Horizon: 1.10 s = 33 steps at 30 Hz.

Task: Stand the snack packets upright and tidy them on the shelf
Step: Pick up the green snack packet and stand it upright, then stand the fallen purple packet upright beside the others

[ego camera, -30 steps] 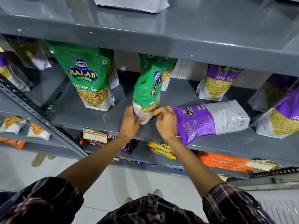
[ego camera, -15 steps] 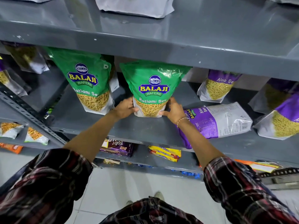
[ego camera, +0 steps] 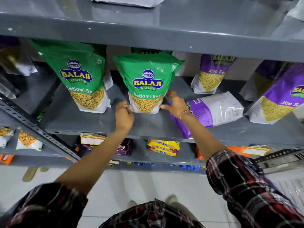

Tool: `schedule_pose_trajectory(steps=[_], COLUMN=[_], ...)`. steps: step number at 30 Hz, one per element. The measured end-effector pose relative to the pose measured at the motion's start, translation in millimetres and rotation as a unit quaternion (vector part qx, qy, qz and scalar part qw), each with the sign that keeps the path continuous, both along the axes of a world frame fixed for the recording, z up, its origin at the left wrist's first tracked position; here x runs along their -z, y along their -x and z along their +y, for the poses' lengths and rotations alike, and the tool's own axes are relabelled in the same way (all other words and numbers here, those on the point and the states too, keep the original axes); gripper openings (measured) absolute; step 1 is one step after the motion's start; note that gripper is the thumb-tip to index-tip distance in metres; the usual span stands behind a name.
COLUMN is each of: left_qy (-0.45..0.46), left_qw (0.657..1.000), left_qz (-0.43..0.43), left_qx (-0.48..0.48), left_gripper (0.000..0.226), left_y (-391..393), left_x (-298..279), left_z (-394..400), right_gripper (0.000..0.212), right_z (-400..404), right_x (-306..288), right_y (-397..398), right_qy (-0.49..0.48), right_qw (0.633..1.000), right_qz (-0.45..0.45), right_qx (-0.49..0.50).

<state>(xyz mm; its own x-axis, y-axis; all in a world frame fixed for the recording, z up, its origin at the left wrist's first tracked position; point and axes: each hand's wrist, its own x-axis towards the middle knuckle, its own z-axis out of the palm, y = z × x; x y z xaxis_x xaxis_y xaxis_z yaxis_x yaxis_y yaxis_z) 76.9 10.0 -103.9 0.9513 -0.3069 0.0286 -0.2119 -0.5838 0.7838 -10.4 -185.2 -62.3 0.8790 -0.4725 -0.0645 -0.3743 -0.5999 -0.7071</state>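
the green ratlami sev packet in the middle of the grey shelf now stands upright and faces us square, its base flat on the shelf. a second ago we had it turned edge-on and pinched at the bottom; half a second ago it was already facing front, so what has changed since is small: it sits a touch further back and our hands have eased off it. we judge this packet nearly done.

our left hand is loosely curled at the packet's lower left corner, fingers just touching or barely off it; it is blurred, so we cannot tell if it still holds anything. our right hand is spread open, fingertips resting against the lower right edge, steadying rather than gripping.

to its left a second green packet stands upright, apart from ours. just beside our right wrist a purple aloo sev packet lies flat on its side, overhanging the shelf's front edge; that one looks next. more purple packets stand further back and right.
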Motion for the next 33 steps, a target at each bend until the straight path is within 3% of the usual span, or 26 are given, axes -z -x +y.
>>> schedule_pose_trajectory(steps=[1,3,5,9,11,12,14,17,19,22,25,29,33], left_qy=[0.041,0.157,0.231,0.199,0.146,0.119,0.123,0.195,0.215,0.246,0.27,0.291,0.316], left_qw=[0.999,0.979,0.92,0.804,0.746,0.735,0.746,0.772,0.785,0.805,0.831,0.846,0.891], left_qz=[-0.001,0.118,0.253,0.439,0.51,0.527,0.552,0.573,0.562,0.532,0.487,0.445,0.321], left_qx=[-0.015,0.052,0.189,0.349,0.402,0.409,0.351,0.193,0.148,0.087,0.007,-0.045,-0.062], left_gripper=[0.024,0.023,0.025,0.028,0.037,0.041,0.046,0.06,0.061,0.056,0.046,0.036,0.021], left_y=[20,63,99,158,181,190,205,219,224,227,231,235,225], left_x=[-4,-18,-33,-43,-33,-26,-13,-5,-6,-11,-13,-16,-25], left_z=[-3,-16,-36,-95,-119,-129,-150,-176,-189,-202,-211,-215,-211], right_gripper=[0.064,0.048,0.036,0.036,0.043,0.049,0.058,0.065,0.06,0.071,0.064,0.062,0.043], right_z=[-13,-52,-100,-167,-178,-181,-185,-204,-217,-227,-234,-233,-236], right_x=[-5,-16,-26,-39,-39,-39,-38,-36,-35,-33,-26,-28,-20], right_y=[8,29,50,80,84,85,87,93,97,106,117,135,155], right_qy=[0.015,0.042,0.085,0.2,0.241,0.269,0.317,0.312,0.262,0.153,0.06,-0.054,-0.164], right_qw=[1.0,0.999,0.995,0.952,0.931,0.922,0.903,0.899,0.904,0.923,0.958,0.974,0.974], right_qz=[-0.009,0.0,0.057,0.234,0.271,0.277,0.278,0.284,0.314,0.318,0.248,0.165,0.065], right_qx=[-0.002,-0.012,-0.012,-0.004,-0.027,-0.041,-0.078,-0.115,-0.122,-0.157,-0.131,-0.143,-0.144])
